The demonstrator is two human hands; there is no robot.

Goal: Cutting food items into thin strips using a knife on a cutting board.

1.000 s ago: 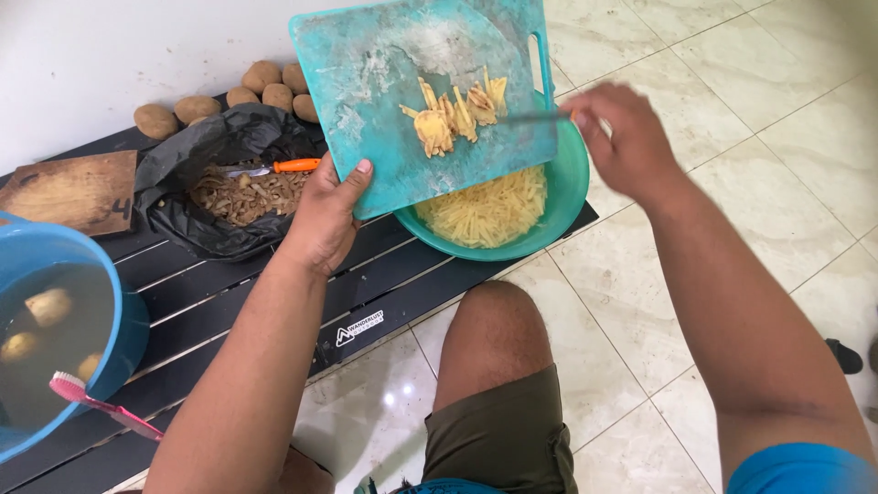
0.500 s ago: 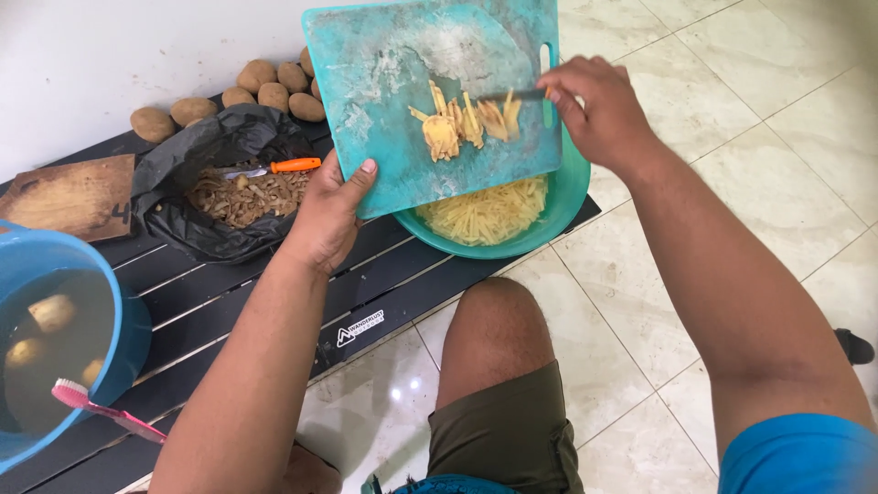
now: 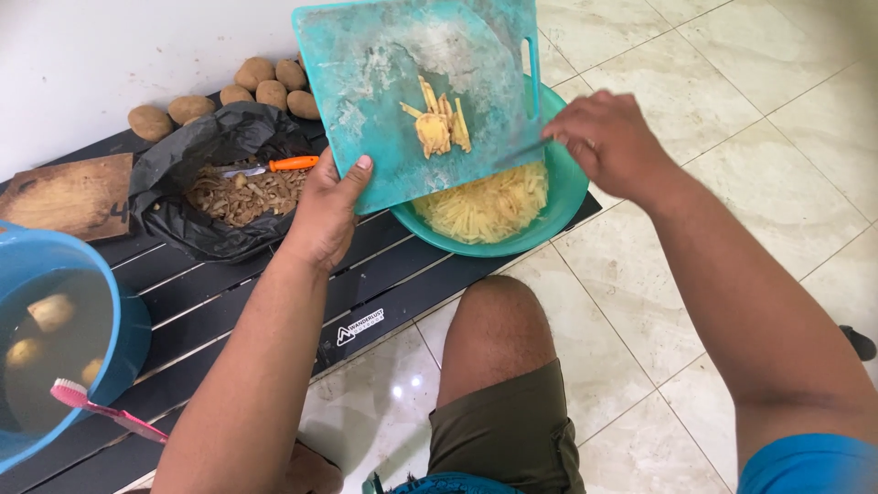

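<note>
A: Since the earlier frame, right hand point(image 3: 611, 142) has dropped lower along the teal cutting board point(image 3: 384, 82); its fingers grasp a knife point(image 3: 521, 153).

B: Left hand?

A: Left hand point(image 3: 325, 215) grips the tilted board's lower edge. Potato strips point(image 3: 437, 123) cling to it above the green bowl point(image 3: 558, 215). Black bag point(image 3: 183, 160) lies just beside

A small white label point(image 3: 359, 327) with a logo mark sits on the front edge of the black slatted tabletop point(image 3: 274, 302), near the person's knee. A black plastic bag point(image 3: 197, 155) lies open farther back, holding brown peelings. No screens show.
</note>
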